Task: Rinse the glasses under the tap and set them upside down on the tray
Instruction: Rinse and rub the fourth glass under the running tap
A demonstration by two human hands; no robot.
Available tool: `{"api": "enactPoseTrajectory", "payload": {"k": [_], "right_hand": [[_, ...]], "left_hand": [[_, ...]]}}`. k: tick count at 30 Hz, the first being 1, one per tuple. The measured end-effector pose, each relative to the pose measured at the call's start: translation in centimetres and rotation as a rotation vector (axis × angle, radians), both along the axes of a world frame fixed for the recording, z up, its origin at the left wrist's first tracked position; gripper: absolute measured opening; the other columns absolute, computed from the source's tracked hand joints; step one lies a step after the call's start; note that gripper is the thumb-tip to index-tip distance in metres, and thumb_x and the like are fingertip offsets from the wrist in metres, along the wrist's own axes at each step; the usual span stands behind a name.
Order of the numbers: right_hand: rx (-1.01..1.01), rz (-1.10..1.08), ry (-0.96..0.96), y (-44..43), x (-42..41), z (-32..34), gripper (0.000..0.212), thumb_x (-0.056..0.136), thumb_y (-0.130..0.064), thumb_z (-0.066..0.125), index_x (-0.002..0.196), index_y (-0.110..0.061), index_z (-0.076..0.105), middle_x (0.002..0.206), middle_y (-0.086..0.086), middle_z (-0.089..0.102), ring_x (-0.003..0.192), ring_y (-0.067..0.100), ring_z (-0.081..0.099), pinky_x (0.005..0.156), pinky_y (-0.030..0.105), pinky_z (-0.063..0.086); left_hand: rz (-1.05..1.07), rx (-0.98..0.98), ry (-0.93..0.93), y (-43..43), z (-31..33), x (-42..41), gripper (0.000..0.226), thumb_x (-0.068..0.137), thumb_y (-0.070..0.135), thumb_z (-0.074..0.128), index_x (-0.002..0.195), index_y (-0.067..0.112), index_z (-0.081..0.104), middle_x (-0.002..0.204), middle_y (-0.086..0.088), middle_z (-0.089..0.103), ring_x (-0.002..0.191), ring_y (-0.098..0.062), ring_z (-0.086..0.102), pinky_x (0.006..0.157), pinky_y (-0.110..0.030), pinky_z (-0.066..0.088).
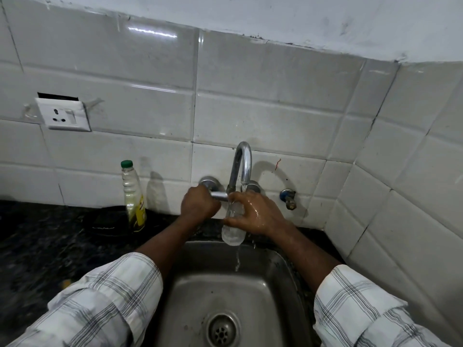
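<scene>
Glass point(233, 235) under a running tap: a person stands at a steel sink point(258, 296) and holds a clear drinking glass over the sink's back edge, just below the spout of the tap point(242, 164). The right hand point(254, 214), wet and shining, grips the glass from the side, fingers curled round its upper part and thumb across its front. The glass hangs roughly upright with its rounded end lowest, clear of the basin. Water point(237, 259) leaves the spout, runs over the hand and the glass, and falls in a thin stream into the basin, well behind the drain point(221, 330) near the sink's front edge.

The left hand point(198, 205) is closed round the tap handle point(220, 195), a short chrome lever that sticks out from the wall fitting just left of the spout; its knuckles almost meet the fingertips of the right hand. Both forearms reach in over the sink from rolled-up checked sleeves point(100, 304).

On the dark stone bench point(37, 236), at its back edge against the white wall tiles point(263, 116) and left of the sink, stands an upright plastic bottle point(134, 196) with a green cap and a yellow label. A small valve point(289, 197) juts from the wall right of the tap. A white wall socket point(64, 116) sits higher up on the tiles, far to the left.
</scene>
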State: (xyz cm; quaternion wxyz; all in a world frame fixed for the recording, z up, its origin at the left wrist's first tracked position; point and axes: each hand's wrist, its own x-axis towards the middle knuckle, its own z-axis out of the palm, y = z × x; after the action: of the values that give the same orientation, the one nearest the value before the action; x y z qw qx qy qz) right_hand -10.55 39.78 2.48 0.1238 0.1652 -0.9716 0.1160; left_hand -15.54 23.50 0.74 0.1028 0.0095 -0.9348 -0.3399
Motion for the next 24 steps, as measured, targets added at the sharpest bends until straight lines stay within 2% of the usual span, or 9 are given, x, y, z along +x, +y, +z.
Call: {"api": "enactPoseTrajectory", "payload": {"k": [2, 4, 7, 11, 13, 15, 17, 20, 24], "right_hand": [[-0.068, -0.021, 0.026, 0.0, 0.1, -0.3, 0.061, 0.079, -0.055, 0.069, 0.133, -0.032, 0.052, 0.129, 0.005, 0.058, 0.113, 0.023, 0.058, 0.084, 0.031, 0.047], [-0.117, -0.045, 0.068, 0.1, 0.3, -0.8, 0.062, 0.078, -0.056, 0.069, 0.133, -0.032, 0.052, 0.132, 0.003, 0.058, 0.114, 0.022, 0.058, 0.086, 0.032, 0.049], [-0.186, -0.062, 0.105, 0.0, 0.9, -1.4, 0.064, 0.077, -0.058, 0.070, 0.133, -0.030, 0.051, 0.134, 0.001, 0.056, 0.115, 0.019, 0.056, 0.086, 0.030, 0.047], [-0.417, -0.058, 0.081, -0.1, 2.2, -1.7, 0.054, 0.075, -0.050, 0.077, 0.121, -0.037, 0.051, 0.127, -0.003, 0.054, 0.109, 0.014, 0.056, 0.084, 0.026, 0.046], [-0.523, -0.045, 0.033, -0.2, 2.6, -2.3, 0.055, 0.072, -0.049, 0.079, 0.117, -0.040, 0.050, 0.124, -0.003, 0.055, 0.108, 0.014, 0.058, 0.084, 0.028, 0.051], [-0.618, -0.022, -0.035, -0.2, 3.2, -3.1, 0.056, 0.068, -0.050, 0.079, 0.114, -0.043, 0.047, 0.119, -0.004, 0.057, 0.104, 0.014, 0.061, 0.084, 0.035, 0.057], [-0.676, -0.008, -0.108, 0.1, 3.9, -3.7, 0.057, 0.072, -0.041, 0.082, 0.115, -0.037, 0.044, 0.117, -0.003, 0.057, 0.100, 0.011, 0.062, 0.078, 0.027, 0.058], [-0.707, 0.000, -0.261, 1.0, 4.6, -4.2, 0.061, 0.078, -0.028, 0.081, 0.121, -0.028, 0.038, 0.121, 0.001, 0.055, 0.091, 0.002, 0.058, 0.062, 0.007, 0.047], [-0.664, 0.012, -0.379, 1.7, 4.7, -5.0, 0.071, 0.075, -0.031, 0.084, 0.132, -0.019, 0.043, 0.127, 0.000, 0.055, 0.111, 0.013, 0.057, 0.087, 0.022, 0.048]], "left_hand": [[-0.084, 0.005, -0.009, 0.9, 0.3, 0.4, 0.013, 0.082, 0.023, 0.062, 0.089, 0.012, 0.060, 0.082, -0.004, 0.058, 0.076, -0.019, 0.052, 0.063, -0.026, 0.040], [-0.103, 0.031, -0.024, 1.1, 0.0, 0.2, 0.025, 0.082, 0.035, 0.059, 0.093, 0.013, 0.063, 0.091, -0.008, 0.066, 0.078, -0.019, 0.053, 0.061, -0.026, 0.036], [-0.091, 0.156, -0.107, 0.5, -1.5, 0.8, 0.037, 0.088, 0.048, 0.056, 0.109, 0.018, 0.066, 0.104, -0.004, 0.066, 0.088, -0.020, 0.056, 0.072, -0.028, 0.037], [0.082, 0.830, -0.422, 1.1, -4.0, 4.3, 0.054, 0.088, 0.059, 0.052, 0.111, 0.011, 0.062, 0.109, -0.015, 0.065, 0.094, -0.030, 0.061, 0.085, -0.040, 0.053], [0.000, 1.184, -0.643, 1.6, -4.1, 5.7, 0.054, 0.095, 0.058, 0.044, 0.101, 0.008, 0.064, 0.101, -0.021, 0.064, 0.090, -0.033, 0.061, 0.076, -0.041, 0.054], [-0.078, 1.378, -0.671, 1.8, -3.8, 6.4, 0.057, 0.095, 0.055, 0.043, 0.100, 0.004, 0.067, 0.091, -0.021, 0.069, 0.077, -0.032, 0.064, 0.063, -0.036, 0.053], [-0.082, 1.341, -0.568, 2.0, -3.4, 6.8, 0.049, 0.091, 0.048, 0.052, 0.102, 0.003, 0.067, 0.082, -0.016, 0.073, 0.066, -0.027, 0.065, 0.058, -0.031, 0.051], [0.057, 1.135, -0.381, 2.3, -2.8, 7.0, 0.033, 0.085, 0.037, 0.066, 0.099, 0.006, 0.068, 0.092, -0.016, 0.074, 0.076, -0.028, 0.071, 0.068, -0.038, 0.060], [0.119, 0.443, -0.105, 2.6, -1.3, 7.6, 0.041, 0.078, 0.052, 0.066, 0.081, 0.011, 0.069, 0.082, -0.009, 0.072, 0.074, -0.022, 0.067, 0.068, -0.033, 0.056]]}}
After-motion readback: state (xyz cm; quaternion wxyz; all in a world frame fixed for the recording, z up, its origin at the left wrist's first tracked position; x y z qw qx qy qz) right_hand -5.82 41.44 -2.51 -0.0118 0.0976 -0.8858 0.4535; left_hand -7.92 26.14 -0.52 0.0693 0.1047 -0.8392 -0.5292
